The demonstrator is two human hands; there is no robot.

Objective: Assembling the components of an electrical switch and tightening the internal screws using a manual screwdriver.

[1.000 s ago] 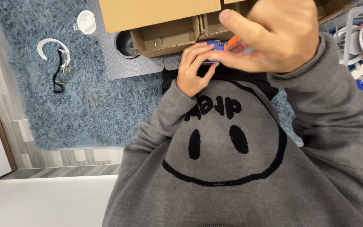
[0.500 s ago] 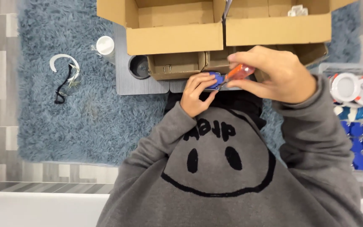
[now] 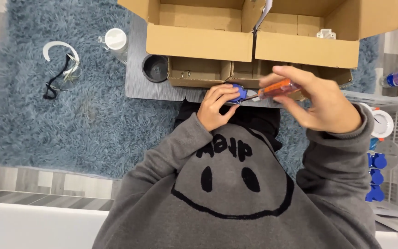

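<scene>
Fingers of the left hand (image 3: pixel 215 107) pinch a small blue part (image 3: pixel 237 93). Right hand (image 3: pixel 321 99), at 3 o'clock from it, grips an orange-handled screwdriver (image 3: pixel 277 88), tip against the part.

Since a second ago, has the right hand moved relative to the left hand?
Yes. The right hand with the orange tool dropped and pulled right; it covered the left hand before, now it sits beside it.
</scene>
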